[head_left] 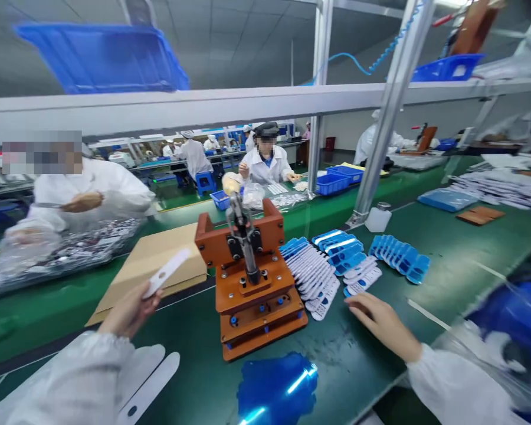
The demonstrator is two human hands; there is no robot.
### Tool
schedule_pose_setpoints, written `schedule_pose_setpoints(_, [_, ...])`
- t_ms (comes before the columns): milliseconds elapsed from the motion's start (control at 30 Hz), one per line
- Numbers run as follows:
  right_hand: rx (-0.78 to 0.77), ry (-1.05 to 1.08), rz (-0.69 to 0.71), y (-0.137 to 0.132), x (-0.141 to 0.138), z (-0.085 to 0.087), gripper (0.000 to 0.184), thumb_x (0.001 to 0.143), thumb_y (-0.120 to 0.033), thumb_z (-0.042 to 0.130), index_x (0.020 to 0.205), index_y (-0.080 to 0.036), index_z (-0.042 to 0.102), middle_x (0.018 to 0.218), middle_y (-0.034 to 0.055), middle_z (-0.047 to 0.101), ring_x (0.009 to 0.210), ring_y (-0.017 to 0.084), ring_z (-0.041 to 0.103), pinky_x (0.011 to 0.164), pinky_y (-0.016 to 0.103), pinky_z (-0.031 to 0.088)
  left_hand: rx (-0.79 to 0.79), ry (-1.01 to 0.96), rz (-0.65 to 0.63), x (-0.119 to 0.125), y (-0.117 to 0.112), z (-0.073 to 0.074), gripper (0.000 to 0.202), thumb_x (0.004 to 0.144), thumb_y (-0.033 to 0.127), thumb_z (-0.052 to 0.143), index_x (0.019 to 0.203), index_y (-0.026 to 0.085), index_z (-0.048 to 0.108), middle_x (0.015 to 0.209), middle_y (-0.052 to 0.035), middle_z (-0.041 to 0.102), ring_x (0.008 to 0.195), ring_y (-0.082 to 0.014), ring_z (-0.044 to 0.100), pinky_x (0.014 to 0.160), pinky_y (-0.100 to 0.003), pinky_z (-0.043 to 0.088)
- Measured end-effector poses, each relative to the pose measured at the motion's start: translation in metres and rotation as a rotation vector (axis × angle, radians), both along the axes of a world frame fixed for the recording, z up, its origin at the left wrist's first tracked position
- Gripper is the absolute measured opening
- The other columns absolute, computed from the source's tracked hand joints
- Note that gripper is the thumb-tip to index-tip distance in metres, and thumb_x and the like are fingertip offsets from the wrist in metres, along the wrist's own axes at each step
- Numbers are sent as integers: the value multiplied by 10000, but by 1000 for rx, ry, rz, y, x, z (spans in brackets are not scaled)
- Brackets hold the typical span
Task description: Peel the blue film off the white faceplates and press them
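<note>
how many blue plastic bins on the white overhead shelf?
2. One blue plastic bin sits upper left on the white overhead shelf; the other blue bin is upper right, just right of the slanted silver post. More could be hidden outside the frame.

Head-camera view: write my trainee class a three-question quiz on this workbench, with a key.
1. Which hand holds a flat white strip with a hole?
2. True or false: the glossy blue sheeting lies nearer the camera than the orange-brown fixture.
3. Where does the squat white bottle stand? A) on the tan cardboard; B) beside the slanted metal post; C) on the fixture.

Key: 1. The left hand; 2. True; 3. B.
</note>
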State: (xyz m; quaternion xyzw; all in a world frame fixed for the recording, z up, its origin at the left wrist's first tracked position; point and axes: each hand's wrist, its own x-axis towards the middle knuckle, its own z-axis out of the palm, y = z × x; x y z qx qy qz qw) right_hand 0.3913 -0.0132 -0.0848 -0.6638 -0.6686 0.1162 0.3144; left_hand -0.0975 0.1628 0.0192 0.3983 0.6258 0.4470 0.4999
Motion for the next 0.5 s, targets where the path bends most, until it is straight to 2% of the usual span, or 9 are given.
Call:
schedule_pose_setpoints(67, [61,-152,106,11,-13,7,205,873,-214,472,1000,-203,632,1018,80,625,966,210,595,867,369,496,-64,-66,-12,17,22,-5,96,871,183,422,887,163,515,674,4,610,501,-49,458,420,-115,340])
schedule_pose_setpoints(167, [145,-367,179,23,-17,11,231,851,-118,499,1044,-185,609,1016,88,598,919,203,571,793,356,500,-132,-94,-44,38,23,-18,170,823,198,522,989,164,539,831,-33,648,491,-49,463,396,-132,356])
schedule_pose_setpoints(300, [297,-568,232,36,-12,9,222,897,-105,440,1048,-153,595,996,103,582,897,190,542,733,321,468,-113,-94,-23,50,-13,-39,333,729,267,616,1049,182,575,832,-22,609,478,-51,430,351,-139,300])
schedule_pose_setpoints(400, [322,-619,316,56,-13,7,227,928,-123,398,1015,-148,605,978,102,586,892,194,527,720,325,430,-44,-76,9,54,-48,-52,558,567,450,728,1039,186,591,761,5,566,486,-58,386,342,-151,264])
schedule_pose_setpoints(500, [330,-642,440,75,-16,9,231,938,-149,395,880,-140,618,893,83,595,824,175,520,703,314,400,-15,18,12,56,-79,-64,720,441,596,751,1015,191,596,742,15,543,506,-65,372,356,-164,251])
